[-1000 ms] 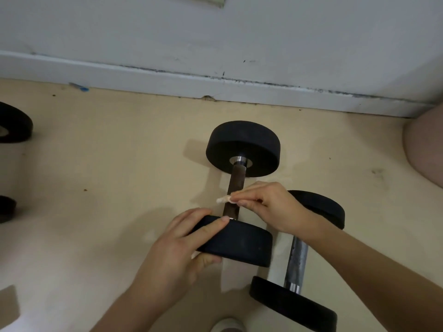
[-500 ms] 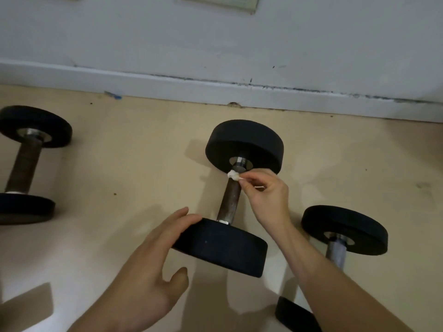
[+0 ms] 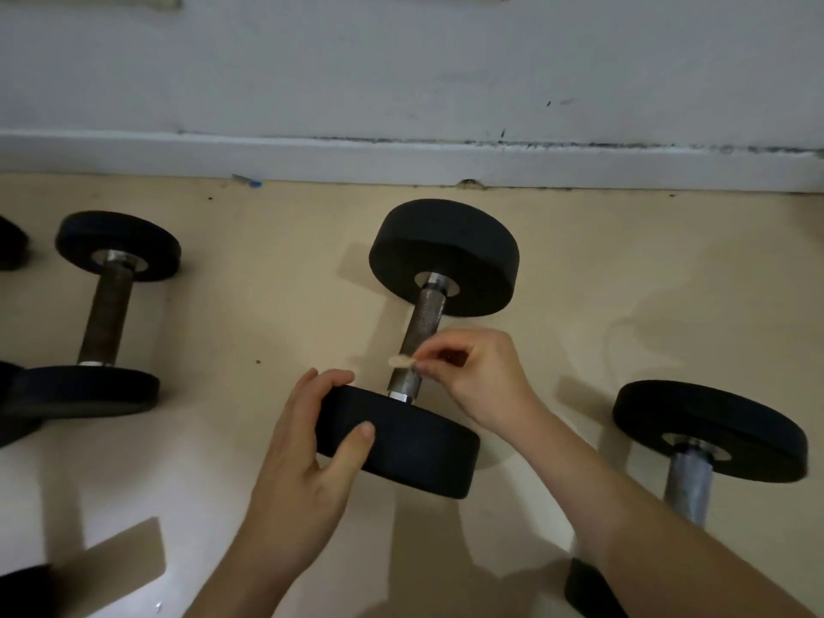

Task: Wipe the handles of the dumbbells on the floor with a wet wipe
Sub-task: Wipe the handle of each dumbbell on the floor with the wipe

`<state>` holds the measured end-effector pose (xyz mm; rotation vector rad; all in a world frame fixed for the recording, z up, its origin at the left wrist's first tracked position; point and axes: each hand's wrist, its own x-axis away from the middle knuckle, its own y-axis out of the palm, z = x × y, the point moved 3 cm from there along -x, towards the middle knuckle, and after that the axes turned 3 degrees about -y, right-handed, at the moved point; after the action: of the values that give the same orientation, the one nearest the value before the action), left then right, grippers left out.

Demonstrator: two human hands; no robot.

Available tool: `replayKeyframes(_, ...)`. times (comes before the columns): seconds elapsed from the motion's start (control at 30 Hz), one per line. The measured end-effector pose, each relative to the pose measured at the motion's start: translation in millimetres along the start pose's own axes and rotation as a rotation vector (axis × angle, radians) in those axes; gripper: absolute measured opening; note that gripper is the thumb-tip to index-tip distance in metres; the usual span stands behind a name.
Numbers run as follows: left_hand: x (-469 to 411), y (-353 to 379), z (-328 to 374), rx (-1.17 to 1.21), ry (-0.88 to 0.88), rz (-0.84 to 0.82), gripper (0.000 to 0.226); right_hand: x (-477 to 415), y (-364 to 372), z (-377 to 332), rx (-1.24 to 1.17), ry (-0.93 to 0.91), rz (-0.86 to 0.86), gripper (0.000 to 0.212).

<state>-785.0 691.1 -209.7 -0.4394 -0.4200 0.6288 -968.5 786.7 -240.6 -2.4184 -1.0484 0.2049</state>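
Observation:
A black dumbbell [image 3: 446, 256] lies on the floor in the middle, its knurled metal handle [image 3: 421, 332] running toward me. My left hand [image 3: 307, 457] grips the near weight [image 3: 401, 443], fingers over its top edge and thumb on its face. My right hand [image 3: 477, 376] pinches a small, soiled wet wipe [image 3: 400, 360] and holds it against the lower part of the handle. A second dumbbell [image 3: 107, 305] with a dark handle lies at the left. A third dumbbell [image 3: 709, 430] with a shiny handle lies at the right, partly behind my right forearm.
A white wall with a baseboard [image 3: 401, 158] runs across the back. Another black weight [image 3: 11, 247] shows at the far left edge. A small blue scrap [image 3: 249, 181] lies by the baseboard. The floor [image 3: 267, 269] is beige.
My right hand slid the wipe down the handle from the far weight toward the near one. My left hand closed its thumb and fingers onto the near weight. The view shifted left.

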Motion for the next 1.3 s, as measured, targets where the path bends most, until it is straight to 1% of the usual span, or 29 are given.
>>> replayKeyframes(0.07,-2,0,3,-0.040,0.010,0.046,0.039,-26,-8,0,0.098,-0.051,0.200,0.009)
replayKeyframes(0.1,-1,1,6,-0.100,0.036,0.052,0.037,-33,-7,-2,0.151,-0.068,0.251,0.008)
replayKeyframes(0.13,1,4,9,-0.167,0.067,0.038,0.035,-35,-2,-2,0.184,-0.078,0.266,0.008)
replayKeyframes(0.2,0,7,14,-0.240,0.083,0.041,0.032,-24,11,-3,0.136,-0.066,0.200,0.008)
replayKeyframes(0.3,-9,-1,11,-0.225,0.058,0.123,0.026,3,28,-9,-0.083,0.022,-0.043,0.013)
replayKeyframes(0.33,-12,-5,7,-0.212,0.053,0.140,0.025,3,31,-9,-0.096,0.014,-0.085,0.014)
replayKeyframes(0.37,-14,-7,3,-0.203,0.052,0.150,0.025,-4,31,-8,-0.081,0.004,-0.066,0.014)
replayKeyframes(0.4,-16,-9,0,-0.195,0.052,0.154,0.025,-16,31,-4,-0.047,-0.003,0.016,0.012)
replayKeyframes(0.47,-17,-10,-3,-0.173,0.060,0.158,0.024,-37,24,2,-0.009,0.020,0.237,0.012)
replayKeyframes(0.5,-17,-10,-3,-0.174,0.066,0.163,0.022,-41,22,5,-0.029,0.031,0.300,0.013)
replayKeyframes(0.53,-18,-8,-3,-0.184,0.070,0.164,0.021,-41,24,8,-0.057,0.055,0.303,0.014)
replayKeyframes(0.57,-17,-8,-2,-0.192,0.070,0.164,0.020,-35,28,12,-0.087,0.081,0.260,0.014)
replayKeyframes(0.73,-19,-8,-1,-0.180,0.081,0.196,0.023,3,39,1,-0.330,0.184,-0.076,0.013)
replayKeyframes(0.77,-19,-7,-3,-0.194,0.079,0.196,0.024,2,37,-2,-0.305,0.175,-0.136,0.010)
replayKeyframes(0.8,-17,-6,-4,-0.207,0.075,0.192,0.026,-1,35,-5,-0.217,0.125,-0.155,0.008)
replayKeyframes(0.83,-16,-6,-3,-0.217,0.077,0.188,0.028,-8,32,-9,-0.063,0.030,-0.116,0.006)
replayKeyframes(0.9,-11,-4,0,-0.241,0.092,0.163,0.033,-24,24,-19,0.232,-0.162,0.045,0.005)
replayKeyframes(0.93,-8,-2,3,-0.268,0.101,0.137,0.036,-30,21,-21,0.305,-0.204,0.099,0.008)
replayKeyframes(1.0,-2,4,8,-0.348,0.107,0.064,0.042,-32,18,-16,0.326,-0.209,0.121,0.012)
replayKeyframes(1.03,2,7,11,-0.395,0.107,0.041,0.045,-25,18,-14,0.319,-0.219,0.082,0.013)
replayKeyframes(1.1,9,14,17,-0.481,0.123,0.018,0.047,-5,16,-15,0.275,-0.256,-0.065,0.014)
replayKeyframes(1.17,15,20,21,-0.533,0.163,0.002,0.050,3,7,-18,0.197,-0.226,-0.267,0.014)
replayKeyframes(1.2,18,22,21,-0.546,0.188,-0.008,0.052,0,2,-18,0.205,-0.217,-0.336,0.014)
replayKeyframes(1.23,20,23,21,-0.543,0.212,-0.016,0.054,-7,-3,-18,0.259,-0.240,-0.321,0.013)
replayKeyframes(1.3,21,20,21,-0.448,0.203,-0.019,0.059,-25,-12,-17,0.400,-0.284,-0.123,0.013)
